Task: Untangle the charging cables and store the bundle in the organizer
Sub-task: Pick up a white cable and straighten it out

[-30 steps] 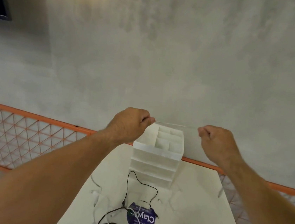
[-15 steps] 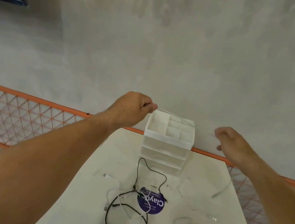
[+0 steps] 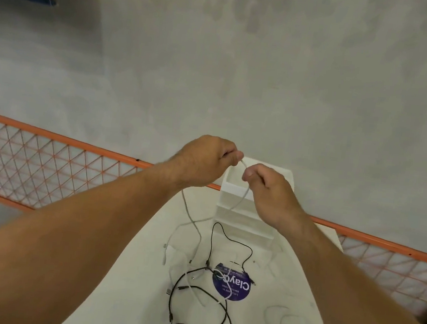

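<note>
Running along the left, an orange wire-mesh fence (image 3: 47, 166) stands in front of a rough grey wall (image 3: 244, 72). The left hand (image 3: 201, 163) is raised above the far end of the table (image 3: 138, 299), fingers curled tight, with thumb and forefinger pinching a thin white cable (image 3: 239, 202). A short stretch of that cable bridges the small gap to the right hand, running roughly sideways. From each hand the rest hangs down in slack curves, one strand below the left wrist and one in front of the organizer, reaching the tabletop.

The organizer (image 3: 243, 221) is a boxy white plastic unit with stacked drawers and open compartments on top. It stands upright at the table's far edge, right behind and below both hands.

On the smooth white tabletop in front of it lie thin black cables (image 3: 210, 241), looped and crossing each other and some white strands. They partly overlie a round purple sticker (image 3: 232, 286).

The right hand (image 3: 270, 195) is also curled, thumb and forefinger nipping the same white cable, close to the left hand. Further right, pale cables (image 3: 285, 319) lie coiled on the table, hard to make out.
</note>
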A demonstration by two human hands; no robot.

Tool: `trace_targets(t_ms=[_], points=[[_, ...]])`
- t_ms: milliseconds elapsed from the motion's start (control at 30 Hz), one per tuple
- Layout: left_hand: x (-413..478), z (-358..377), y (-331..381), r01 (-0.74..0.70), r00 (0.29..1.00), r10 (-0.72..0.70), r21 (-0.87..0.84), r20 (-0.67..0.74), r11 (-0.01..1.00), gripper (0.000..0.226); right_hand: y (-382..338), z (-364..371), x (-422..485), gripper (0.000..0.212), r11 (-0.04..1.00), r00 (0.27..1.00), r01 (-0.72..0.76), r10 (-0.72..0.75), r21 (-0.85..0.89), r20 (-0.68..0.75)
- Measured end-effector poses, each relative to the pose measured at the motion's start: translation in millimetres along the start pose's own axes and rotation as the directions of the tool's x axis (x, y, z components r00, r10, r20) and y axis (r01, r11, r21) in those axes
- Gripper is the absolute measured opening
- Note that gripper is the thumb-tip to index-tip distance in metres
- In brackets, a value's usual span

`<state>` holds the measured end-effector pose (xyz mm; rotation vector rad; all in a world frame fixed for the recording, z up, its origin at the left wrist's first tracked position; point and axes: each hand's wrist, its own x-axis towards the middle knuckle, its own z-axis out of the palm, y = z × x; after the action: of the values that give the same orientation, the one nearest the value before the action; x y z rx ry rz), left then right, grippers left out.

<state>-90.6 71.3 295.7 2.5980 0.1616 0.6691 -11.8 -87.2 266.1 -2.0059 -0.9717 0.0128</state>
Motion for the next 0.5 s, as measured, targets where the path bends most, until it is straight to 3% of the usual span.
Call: trace_targets(t_ms=[67,133,233,333,500], points=[[-5.3,-3.0,-8.6,0.013,1.000,-0.013,0.014,0.013,1.000,0.036,-5.2,3.6,2.3,0.028,0.976,0.998,-0.060,0.059,0.207,0.008],[-10.8,-5.0,-16.0,0.026,0.999,-0.027,0.033,0.023,0.999,0.037,-11.1,5.3,5.4,0.028,0.961,0.996,-0.088,0.093,0.263,-0.010],[-18.7,-6.3,-32.0,0.038,0.999,-0.039,0.054,0.024,0.998,0.036,-17.9,-0.4,12.6,0.025,0.999,0.998,-0.009,0.006,-0.046,-0.064],[-33.5,-7.0,-55.1,0.082,0.996,-0.084,0.075,0.028,0.994,0.035,-18.7,-13.4,16.7,0.028,0.917,0.998,0.047,-0.060,-0.395,-0.021],[-61.9,-3.8,-102.6,0.140,0.989,-0.142,0.052,0.033,0.989,0.034,1.0,-33.7,19.4,0.029,0.766,1.000,0.000,-0.017,-0.643,-0.021]])
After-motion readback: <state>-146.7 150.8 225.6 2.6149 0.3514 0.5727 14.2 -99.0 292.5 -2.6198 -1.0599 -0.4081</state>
